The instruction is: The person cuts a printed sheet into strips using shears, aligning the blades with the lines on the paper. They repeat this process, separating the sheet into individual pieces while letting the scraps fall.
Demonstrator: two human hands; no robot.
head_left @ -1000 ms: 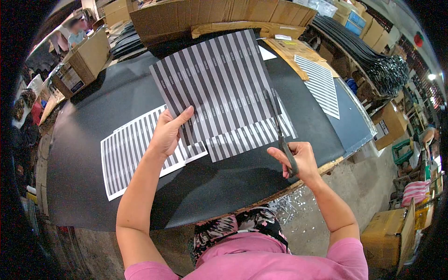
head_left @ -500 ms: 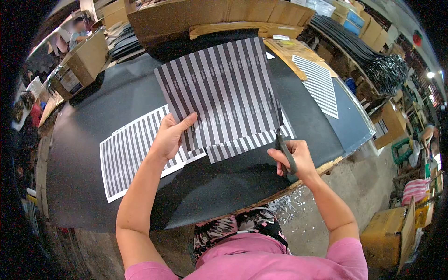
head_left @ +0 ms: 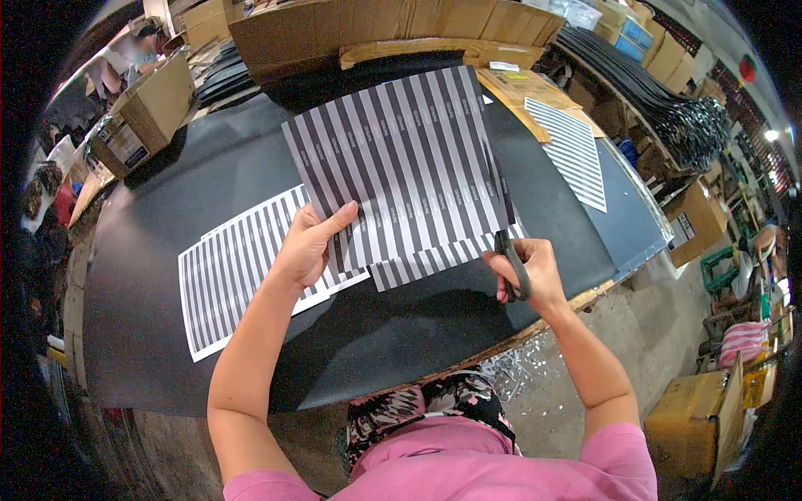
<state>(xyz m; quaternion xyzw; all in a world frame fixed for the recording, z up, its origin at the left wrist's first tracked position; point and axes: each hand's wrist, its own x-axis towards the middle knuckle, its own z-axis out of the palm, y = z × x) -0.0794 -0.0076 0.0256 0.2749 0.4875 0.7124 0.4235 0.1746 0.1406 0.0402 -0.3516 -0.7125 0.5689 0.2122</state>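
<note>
My left hand [head_left: 313, 242] grips the lower left edge of a striped sheet [head_left: 401, 159], thumb on top. The sheet is held up off the table and carries dark and light bands with small print. My right hand [head_left: 530, 275] is closed round the handles of a pair of dark scissors [head_left: 515, 271]. Their blades reach up along the sheet's right edge, where a dark strip is partly parted from it. Beneath the held sheet, another striped sheet [head_left: 434, 260] lies on the table. A stack of striped sheets [head_left: 242, 275] rests to the left, partly under my left forearm.
The black-covered table [head_left: 167, 200] has a cardboard wall [head_left: 393, 37] along its back. At the right lie a smaller striped sheet [head_left: 572, 150] and brown cardboard [head_left: 526, 96]. An opened box [head_left: 142, 125] stands at the back left. Paper scraps [head_left: 514, 371] litter the floor. Another person is at the far left.
The scissors and my right hand have risen slightly along the sheet's right edge. A dark strip there now stands apart more. The held sheet has shifted a little to the right.
</note>
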